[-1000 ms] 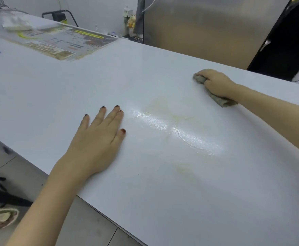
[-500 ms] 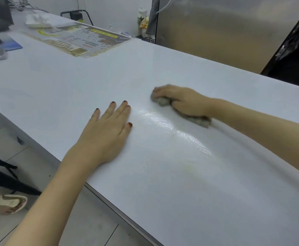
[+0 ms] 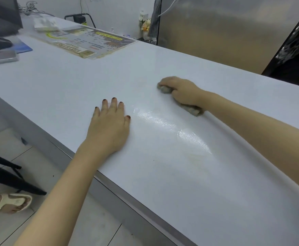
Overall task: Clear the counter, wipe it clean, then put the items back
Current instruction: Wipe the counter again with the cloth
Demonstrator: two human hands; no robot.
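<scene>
Rag (image 3: 192,109) bunched in right hand (image 3: 182,91), fingers curled round it, at 1 o'clock on white bench (image 3: 84,80); left hand (image 3: 109,126) pressed flat at centre, fingers straight, holding nothing, wet streak (image 3: 164,121) at its 3 o'clock.

The left hand (image 3: 109,126) lies flat, palm down, fingers straight and nearly together, while the right hand (image 3: 180,91), ahead and right of those fingertips, curls its fingers round a cloth (image 3: 192,110).
</scene>
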